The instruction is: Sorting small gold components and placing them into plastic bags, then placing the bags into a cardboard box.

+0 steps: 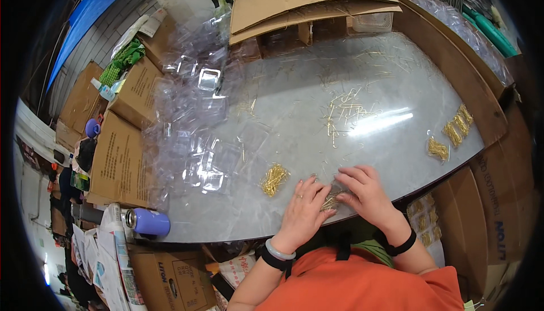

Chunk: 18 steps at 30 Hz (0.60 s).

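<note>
Near the table's front edge, my two hands bend in around a small bunch of gold wire pins [329, 201]. My left hand [301, 209] is curled at its left side, the pins lying between its thumb and fingers. From the right, my right hand [365, 193] reaches over with thumb and fingers apart, the fingertips close to the bunch. What lies under the palms is hidden. A loose heap of the same pins [275, 180] sits just left of my left hand. Scattered pins [348, 111], some with bent ends, lie farther back on the grey table [294, 135].
Clear plastic boxes [198, 135] are piled along the left side. Several packed bunches of pins [437, 149] stand at the right edge. A purple bottle [150, 222] lies at the front left. Cardboard sheets [272, 13] form a raised shelf at the back, and a cardboard wall [459, 73] borders the right.
</note>
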Each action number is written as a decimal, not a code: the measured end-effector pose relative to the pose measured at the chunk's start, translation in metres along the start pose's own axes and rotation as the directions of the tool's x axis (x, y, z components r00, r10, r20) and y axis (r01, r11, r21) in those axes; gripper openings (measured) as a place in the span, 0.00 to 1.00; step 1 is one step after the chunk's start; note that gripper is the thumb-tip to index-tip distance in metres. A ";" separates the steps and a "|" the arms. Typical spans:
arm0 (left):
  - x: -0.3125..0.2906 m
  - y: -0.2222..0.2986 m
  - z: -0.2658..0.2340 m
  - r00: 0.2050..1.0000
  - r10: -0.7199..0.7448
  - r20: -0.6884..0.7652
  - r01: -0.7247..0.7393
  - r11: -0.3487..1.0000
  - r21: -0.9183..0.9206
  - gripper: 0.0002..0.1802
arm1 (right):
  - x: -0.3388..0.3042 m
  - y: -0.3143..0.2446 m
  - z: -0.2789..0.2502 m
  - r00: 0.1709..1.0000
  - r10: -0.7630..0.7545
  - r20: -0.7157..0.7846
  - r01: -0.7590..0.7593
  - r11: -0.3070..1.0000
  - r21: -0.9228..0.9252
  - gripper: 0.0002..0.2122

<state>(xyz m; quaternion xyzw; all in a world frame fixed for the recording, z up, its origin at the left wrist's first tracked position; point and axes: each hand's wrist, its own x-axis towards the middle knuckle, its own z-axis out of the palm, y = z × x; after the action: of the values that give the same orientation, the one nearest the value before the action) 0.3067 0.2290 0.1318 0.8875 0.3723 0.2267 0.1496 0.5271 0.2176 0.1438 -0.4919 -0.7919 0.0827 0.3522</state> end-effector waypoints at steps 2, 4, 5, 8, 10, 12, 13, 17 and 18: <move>-0.003 -0.003 0.002 1.000 0.017 -0.019 -0.017 1.000 0.003 0.41 | 0.008 -0.008 -0.009 0.997 -0.037 0.074 0.041 0.998 -0.056 0.24; -0.004 0.001 0.003 0.994 -0.087 -0.061 0.080 0.990 -0.119 0.42 | 0.009 -0.009 -0.011 0.986 -0.057 0.156 0.065 0.997 -0.047 0.26; -0.004 0.003 0.003 0.987 -0.141 -0.077 0.126 0.975 -0.181 0.43 | 0.007 -0.005 -0.010 0.977 -0.067 0.201 0.070 0.998 -0.009 0.27; 0.000 0.006 0.003 0.984 -0.103 -0.146 0.097 0.994 -0.047 0.43 | 0.004 0.004 -0.005 0.951 -0.086 0.296 0.074 0.996 0.052 0.29; -0.001 0.005 0.003 0.984 -0.117 -0.138 0.112 0.993 -0.038 0.41 | 0.002 0.006 -0.001 0.956 -0.057 0.286 0.029 0.994 0.101 0.30; -0.001 0.002 0.003 0.990 -0.092 -0.109 0.089 0.996 -0.032 0.39 | 0.002 0.003 0.001 0.975 0.022 0.220 -0.063 0.982 0.180 0.33; -0.002 0.000 0.003 0.995 -0.061 -0.084 0.058 0.998 -0.030 0.38 | 0.005 -0.001 -0.001 0.982 0.011 0.191 -0.032 0.994 0.107 0.33; 0.000 0.001 0.000 0.998 0.047 -0.032 -0.046 0.999 0.029 0.34 | 0.013 -0.009 -0.012 0.977 -0.063 0.202 0.077 0.995 -0.062 0.37; 0.000 0.000 0.000 0.999 0.033 -0.039 -0.033 0.999 -0.007 0.34 | 0.013 -0.007 -0.014 0.967 -0.080 0.241 0.101 0.992 -0.074 0.38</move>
<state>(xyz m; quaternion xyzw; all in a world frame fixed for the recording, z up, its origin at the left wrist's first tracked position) 0.3068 0.2287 0.1314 0.8884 0.3595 0.2478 0.1420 0.5269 0.2223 0.1636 -0.4565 -0.8528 0.0908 0.2371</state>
